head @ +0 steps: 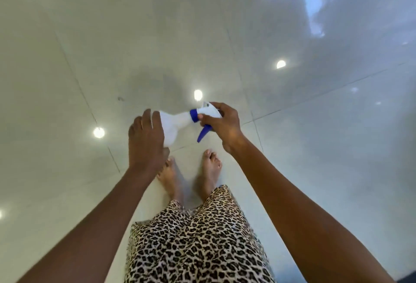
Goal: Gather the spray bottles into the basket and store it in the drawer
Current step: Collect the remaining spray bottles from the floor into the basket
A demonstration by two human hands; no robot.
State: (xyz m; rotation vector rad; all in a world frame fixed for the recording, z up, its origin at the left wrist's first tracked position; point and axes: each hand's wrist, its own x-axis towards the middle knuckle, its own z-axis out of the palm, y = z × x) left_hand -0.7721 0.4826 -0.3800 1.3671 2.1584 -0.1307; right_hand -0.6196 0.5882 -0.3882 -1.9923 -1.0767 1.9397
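Observation:
A white spray bottle [174, 125] with a blue collar and blue trigger lies sideways in the air in front of me, above my feet. My left hand [146, 138] wraps the bottle's body from the left. My right hand [221, 125] grips the white spray head from the right, with the blue trigger hanging below its fingers. No basket or drawer is in view.
Glossy pale floor tiles [67, 80] fill the view, reflecting ceiling lights and a bright window at the upper right. My bare feet [191, 174] and a leopard-print skirt [195, 242] are directly below the hands.

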